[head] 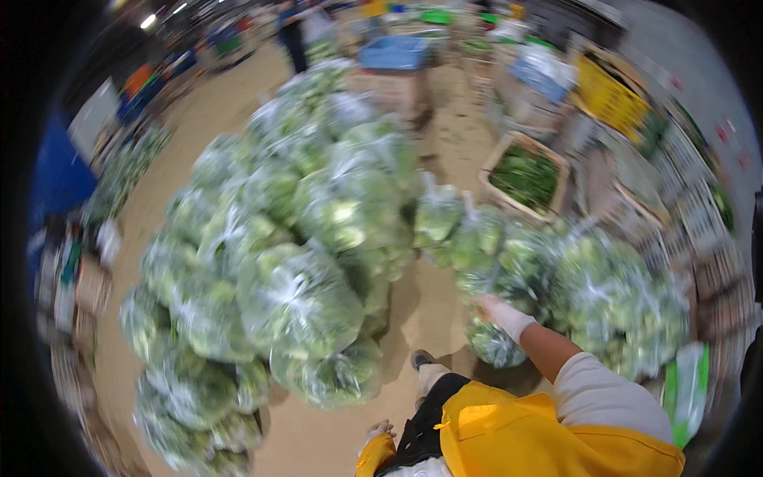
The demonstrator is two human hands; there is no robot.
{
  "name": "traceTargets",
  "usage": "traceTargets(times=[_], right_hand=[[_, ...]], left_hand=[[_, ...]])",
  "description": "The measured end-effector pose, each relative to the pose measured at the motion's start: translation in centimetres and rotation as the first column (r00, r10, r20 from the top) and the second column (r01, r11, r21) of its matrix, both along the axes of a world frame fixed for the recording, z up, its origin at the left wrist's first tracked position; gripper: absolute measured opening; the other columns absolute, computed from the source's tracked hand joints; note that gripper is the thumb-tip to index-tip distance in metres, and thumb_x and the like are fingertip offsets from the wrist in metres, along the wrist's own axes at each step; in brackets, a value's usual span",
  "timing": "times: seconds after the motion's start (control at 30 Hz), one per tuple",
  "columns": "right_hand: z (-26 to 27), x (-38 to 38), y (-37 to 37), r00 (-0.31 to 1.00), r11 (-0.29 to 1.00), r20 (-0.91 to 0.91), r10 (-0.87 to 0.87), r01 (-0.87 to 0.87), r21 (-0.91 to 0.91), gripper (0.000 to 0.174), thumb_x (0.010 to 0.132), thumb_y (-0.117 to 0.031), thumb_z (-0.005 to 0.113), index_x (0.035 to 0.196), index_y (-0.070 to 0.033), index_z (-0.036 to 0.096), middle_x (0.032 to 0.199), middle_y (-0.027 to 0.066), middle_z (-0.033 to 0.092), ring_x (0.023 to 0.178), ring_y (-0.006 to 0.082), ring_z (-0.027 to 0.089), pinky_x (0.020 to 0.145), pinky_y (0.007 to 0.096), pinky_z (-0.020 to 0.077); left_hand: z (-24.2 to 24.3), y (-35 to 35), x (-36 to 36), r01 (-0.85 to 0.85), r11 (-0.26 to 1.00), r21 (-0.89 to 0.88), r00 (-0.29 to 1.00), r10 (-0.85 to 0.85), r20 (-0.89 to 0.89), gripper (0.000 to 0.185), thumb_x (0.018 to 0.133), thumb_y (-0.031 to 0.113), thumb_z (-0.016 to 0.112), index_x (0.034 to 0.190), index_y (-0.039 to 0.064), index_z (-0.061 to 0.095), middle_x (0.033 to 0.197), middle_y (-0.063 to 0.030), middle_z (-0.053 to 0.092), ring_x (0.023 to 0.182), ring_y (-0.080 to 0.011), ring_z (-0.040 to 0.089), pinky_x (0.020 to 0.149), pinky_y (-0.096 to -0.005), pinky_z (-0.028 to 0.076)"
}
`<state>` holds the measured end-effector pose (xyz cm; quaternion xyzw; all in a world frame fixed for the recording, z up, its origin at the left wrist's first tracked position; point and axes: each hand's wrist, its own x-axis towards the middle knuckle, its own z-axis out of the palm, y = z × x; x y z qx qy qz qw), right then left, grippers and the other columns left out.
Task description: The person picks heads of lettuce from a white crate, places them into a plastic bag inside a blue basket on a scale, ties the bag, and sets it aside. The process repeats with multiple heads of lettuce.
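Note:
My right hand, in a pale glove or wrap that leaves the fingers bare, is at a clear plastic bag of green vegetables; whether the fingers grip it is blurred. Low beside my dark trousers hangs my left hand, its fingers loosely curled and touching no bag. Ahead and to the left, a large heap of knotted clear bags of leafy greens lies on the floor. More such bags are piled to the right, beyond my right arm.
An open box of dark green leaves stands beyond the right pile. A yellow crate and stacked pale crates line the right side. A blue tub tops a cardboard box. A person stands far back. Tan floor separates the piles.

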<state>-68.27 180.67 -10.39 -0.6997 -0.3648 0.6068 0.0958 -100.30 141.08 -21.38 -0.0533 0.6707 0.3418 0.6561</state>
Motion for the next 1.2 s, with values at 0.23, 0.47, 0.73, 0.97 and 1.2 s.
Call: traceTargets(times=[0.23, 0.47, 0.73, 0.97, 1.2], right_hand=[[1.1, 24.4, -28.6, 0.924, 0.972, 0.374, -0.077, 0.152, -0.177, 0.029, 0.079, -0.035, 0.063, 0.098, -0.014, 0.072, 0.098, 0.0095, 0.068, 0.083, 0.0254, 0.065, 0.074, 0.0418, 0.0529], [0.7, 27.8, -48.9, 0.683, 0.662, 0.311, -0.661, 0.726, -0.188, 0.022, 0.082, -0.031, 0.064, 0.089, -0.011, 0.069, 0.080, 0.0061, 0.065, 0.063, 0.0195, 0.059, 0.057, 0.0360, 0.0493], [-5.5, 37.4, -60.4, 0.556, 0.502, 0.169, -0.814, 0.819, -0.277, 0.021, 0.092, -0.029, 0.053, 0.086, -0.012, 0.064, 0.072, 0.0029, 0.064, 0.056, 0.0167, 0.058, 0.051, 0.0344, 0.0464], [-7.6, 50.7, -63.4, 0.490, 0.500, 0.125, -0.863, 0.792, 0.349, 0.027, 0.090, -0.030, 0.057, 0.108, -0.012, 0.064, 0.087, 0.0065, 0.070, 0.070, 0.0187, 0.065, 0.060, 0.0341, 0.0518], [-4.8, 60.0, -61.9, 0.218, 0.222, -0.116, -0.969, 0.975, -0.027, 0.030, 0.091, -0.034, 0.059, 0.115, -0.016, 0.063, 0.087, 0.0042, 0.067, 0.066, 0.0146, 0.060, 0.055, 0.0306, 0.0484]], left_hand=[[1.6, 10.2, -4.2, 0.558, 0.829, -0.018, 0.800, -0.544, -0.251, 0.038, 0.089, 0.027, 0.058, 0.119, 0.003, 0.060, 0.100, -0.0158, 0.067, 0.075, -0.0226, 0.067, 0.064, -0.0315, 0.051], [3.8, 21.0, 2.5, 0.860, 0.502, -0.096, 0.364, -0.733, -0.574, 0.036, 0.088, 0.026, 0.060, 0.115, 0.003, 0.063, 0.092, -0.0146, 0.068, 0.071, -0.0211, 0.066, 0.062, -0.0314, 0.050], [5.1, 27.1, 22.3, 0.989, 0.135, -0.068, 0.058, -0.756, -0.652, 0.033, 0.086, 0.026, 0.061, 0.110, 0.003, 0.066, 0.084, -0.0132, 0.069, 0.067, -0.0193, 0.064, 0.060, -0.0313, 0.050], [0.0, 25.5, 46.1, 0.993, -0.083, 0.086, -0.008, -0.765, -0.644, 0.029, 0.083, 0.032, 0.068, 0.083, 0.003, 0.072, 0.062, -0.0092, 0.064, 0.052, -0.0172, 0.056, 0.051, -0.0318, 0.045], [0.9, 24.8, 60.8, 0.996, -0.059, -0.063, -0.085, -0.788, -0.609, 0.046, 0.086, 0.043, 0.064, 0.062, 0.004, 0.070, 0.052, -0.0050, 0.054, 0.042, -0.0184, 0.044, 0.044, -0.0366, 0.040]])
